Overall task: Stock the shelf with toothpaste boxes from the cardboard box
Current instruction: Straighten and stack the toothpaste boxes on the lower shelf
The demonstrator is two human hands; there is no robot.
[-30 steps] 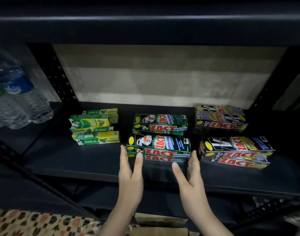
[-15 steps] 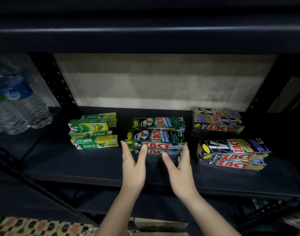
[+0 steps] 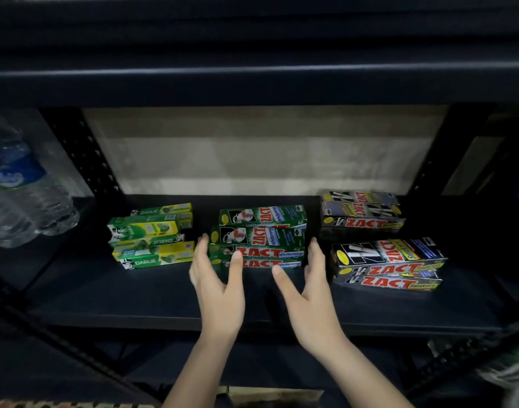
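Note:
On the dark shelf (image 3: 105, 293) lie three groups of toothpaste boxes. The green Zact whitening stack (image 3: 259, 238) sits in the middle. My left hand (image 3: 218, 285) is at its left end with straight fingers, the thumb touching its front. My right hand (image 3: 307, 290) is at its right end, fingers straight, thumb just in front of the stack. Yellow-green Darlie boxes (image 3: 152, 235) lie to the left. Black Zact boxes lie to the right in a front stack (image 3: 387, 263) and a back stack (image 3: 361, 212). A strip of the cardboard box (image 3: 270, 394) shows at the bottom edge.
Shrink-wrapped water bottles (image 3: 20, 195) stand on the neighbouring shelf at far left. An upper shelf board (image 3: 252, 81) hangs low overhead. Black perforated uprights (image 3: 84, 154) frame the bay. A patterned fabric shows at the bottom left corner.
Both hands have slid the green Zact front stack back against the rear green boxes and now sit at its two ends. The view has tilted a little lower.

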